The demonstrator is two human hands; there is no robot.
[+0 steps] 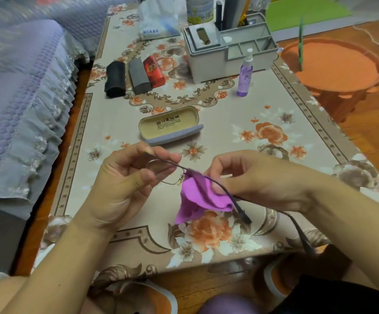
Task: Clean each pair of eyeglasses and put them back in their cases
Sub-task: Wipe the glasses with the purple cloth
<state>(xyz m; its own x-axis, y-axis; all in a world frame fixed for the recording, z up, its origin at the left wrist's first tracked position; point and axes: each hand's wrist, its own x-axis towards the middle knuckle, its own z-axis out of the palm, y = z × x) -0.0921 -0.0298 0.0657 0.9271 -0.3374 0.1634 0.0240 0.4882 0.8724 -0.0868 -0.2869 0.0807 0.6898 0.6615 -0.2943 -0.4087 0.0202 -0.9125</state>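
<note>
Head view: left hand (125, 184) pinches eyeglasses (161, 172) above tabletop (229, 105) near edge, right hand (247, 180) rubs purple cloth (197, 198) on lens (thin frame); risk: hard rubbing bends bridge, open case (170, 126) waits mid-tabletop.

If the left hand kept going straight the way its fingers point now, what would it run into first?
The left hand, holding the thin metal-framed eyeglasses, points toward the right hand. It would probably meet the crumpled purple cleaning cloth first, then the right hand's fingers pinching it, though depth is unclear.
</note>
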